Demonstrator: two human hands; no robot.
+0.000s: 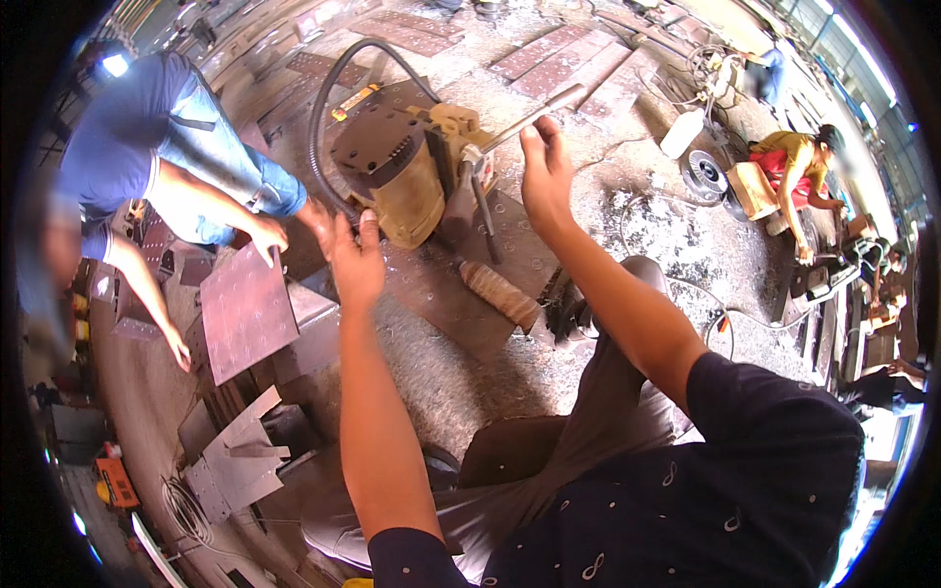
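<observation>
A dusty yellow magnetic drill point(412, 196) with a dark top stands on steel plates in front of me. My left hand point(355, 263) is raised at its left lower side, close to the black hose; the fingers and thumb are apart, with nothing seen in them. My right hand point(547, 181) is up beside the drill's long metal feed lever point(524, 122). Its thumb and fingers point upward just under the lever, apart from each other; whether they touch it is unclear. A brown, grimy bottle-shaped object point(500, 294) lies below the drill.
At left, a bending co-worker point(147, 147) has a hand on a drilled steel plate point(250, 314). Cut metal pieces point(235, 461) and a coiled cable point(186, 510) lie lower left. To the right are metal shavings point(667, 240), a wire spool point(704, 176) and a seated person point(794, 171).
</observation>
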